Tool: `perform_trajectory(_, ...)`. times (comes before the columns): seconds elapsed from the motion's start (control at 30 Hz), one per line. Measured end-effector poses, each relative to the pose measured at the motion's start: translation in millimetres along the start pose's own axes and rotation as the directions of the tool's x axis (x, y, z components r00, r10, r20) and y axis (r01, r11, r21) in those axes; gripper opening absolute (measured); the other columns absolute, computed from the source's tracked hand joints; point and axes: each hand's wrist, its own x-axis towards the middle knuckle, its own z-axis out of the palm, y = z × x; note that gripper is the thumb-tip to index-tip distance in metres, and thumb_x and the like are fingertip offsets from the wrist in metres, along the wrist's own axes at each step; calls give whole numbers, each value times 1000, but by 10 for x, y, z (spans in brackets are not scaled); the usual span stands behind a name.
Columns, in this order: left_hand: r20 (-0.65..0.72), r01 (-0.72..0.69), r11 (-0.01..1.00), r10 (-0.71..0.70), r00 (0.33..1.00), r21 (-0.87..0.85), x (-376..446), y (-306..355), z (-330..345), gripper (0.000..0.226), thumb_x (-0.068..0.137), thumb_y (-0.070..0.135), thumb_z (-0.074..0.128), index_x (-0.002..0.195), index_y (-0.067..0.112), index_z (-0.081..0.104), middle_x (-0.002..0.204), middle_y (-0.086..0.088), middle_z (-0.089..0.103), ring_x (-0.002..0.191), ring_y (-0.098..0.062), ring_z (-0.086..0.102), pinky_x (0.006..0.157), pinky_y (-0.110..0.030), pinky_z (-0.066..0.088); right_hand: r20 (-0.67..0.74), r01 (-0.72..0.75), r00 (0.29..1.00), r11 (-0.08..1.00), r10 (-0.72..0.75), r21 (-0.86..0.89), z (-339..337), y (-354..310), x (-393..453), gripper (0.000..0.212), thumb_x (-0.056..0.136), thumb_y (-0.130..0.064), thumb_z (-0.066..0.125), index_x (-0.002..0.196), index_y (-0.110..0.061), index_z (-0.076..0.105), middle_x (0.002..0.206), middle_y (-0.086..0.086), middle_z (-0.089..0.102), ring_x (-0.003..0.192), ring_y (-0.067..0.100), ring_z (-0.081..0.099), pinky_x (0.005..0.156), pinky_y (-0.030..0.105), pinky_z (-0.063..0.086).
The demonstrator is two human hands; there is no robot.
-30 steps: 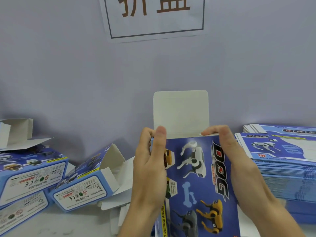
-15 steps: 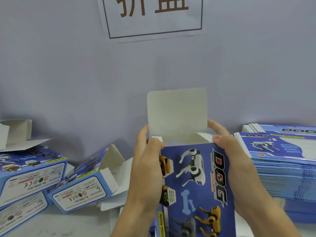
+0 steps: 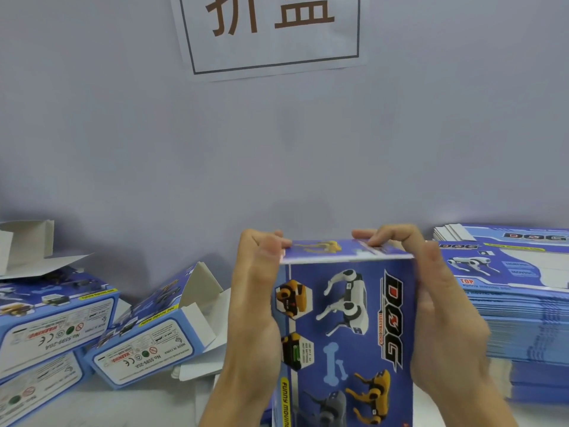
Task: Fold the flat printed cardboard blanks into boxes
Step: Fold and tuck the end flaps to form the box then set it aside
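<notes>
I hold a blue printed box (image 3: 345,328) upright in front of me, its face showing toy dogs and the word DOG. Its top flap (image 3: 335,252) lies folded down over the opening. My left hand (image 3: 255,303) grips the box's left side, thumb and fingertips curled onto the flap's left edge. My right hand (image 3: 440,309) grips the right side, with its fingers curled over the flap's right end. The box's lower end runs out of the frame.
A tall stack of flat blue blanks (image 3: 523,303) stands at the right. Several folded boxes (image 3: 144,337) with open white flaps lie at the left on the white table (image 3: 123,405). A grey wall with a paper sign (image 3: 271,32) is behind.
The white top flap stood upright before; it is now folded down over the box's opening. Both hands' fingers have moved onto the flap's top.
</notes>
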Motion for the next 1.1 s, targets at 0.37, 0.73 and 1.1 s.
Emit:
perform_trajectory(0.37,108,-135,934,104,989,331,20,-32,-87,41,77,55,55,110,32,60,71,13,68,63,-4,66,52,-21,53,5,192,981,956,-196,-223,-87,141,-107,28,90,-43,63,110,-23,66,98,6,75,83,27,76,57,34,61)
perform_trajectory(0.73,5,-125,981,125,992,146,14,21,6,30,77,52,59,87,25,59,73,-1,68,69,-14,72,47,-21,52,-22,175,982,950,-187,-259,12,107,-122,35,91,-56,54,101,-25,68,92,-1,76,78,22,76,54,28,59)
perform_trajectory(1.1,27,-208,953,207,978,221,29,54,-18,35,91,58,47,104,28,57,77,9,70,61,-3,66,48,-15,50,63,122,992,933,-107,-338,38,-106,-128,36,83,-58,52,103,-34,70,79,5,75,70,21,75,49,27,57)
